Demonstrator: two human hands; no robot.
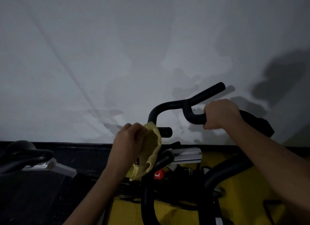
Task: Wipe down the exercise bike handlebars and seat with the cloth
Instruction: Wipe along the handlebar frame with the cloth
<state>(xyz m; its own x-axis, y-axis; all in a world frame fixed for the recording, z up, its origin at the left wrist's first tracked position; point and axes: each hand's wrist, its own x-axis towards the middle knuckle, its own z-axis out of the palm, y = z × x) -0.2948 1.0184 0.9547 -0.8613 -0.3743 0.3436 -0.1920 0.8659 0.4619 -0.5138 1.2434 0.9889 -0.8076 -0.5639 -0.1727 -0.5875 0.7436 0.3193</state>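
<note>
Yellow cloth [151, 149] hangs bunched from the person's left hand [129, 140], whose fingers are curled together and pinch its upper edge, a little below centre of the view. The cloth drapes against the near left end of the black handlebars [174, 105], just beside a short stub grip [165, 132] that sticks out at 3 o'clock from the hand. At about 4 o'clock from centre, the right hand [219, 114] wraps its curled, pressed-together fingers round the right loop of the handlebars. Another black prong rises toward 1 o'clock above that hand. Below the cloth, toward 6 o'clock, lies the dark bike frame [147, 196] with a small red knob [158, 174] and yellow panels [239, 191]. Far off at 8 o'clock sits a black seat [21, 151]. A pale wall [117, 48] fills the upper half.
</note>
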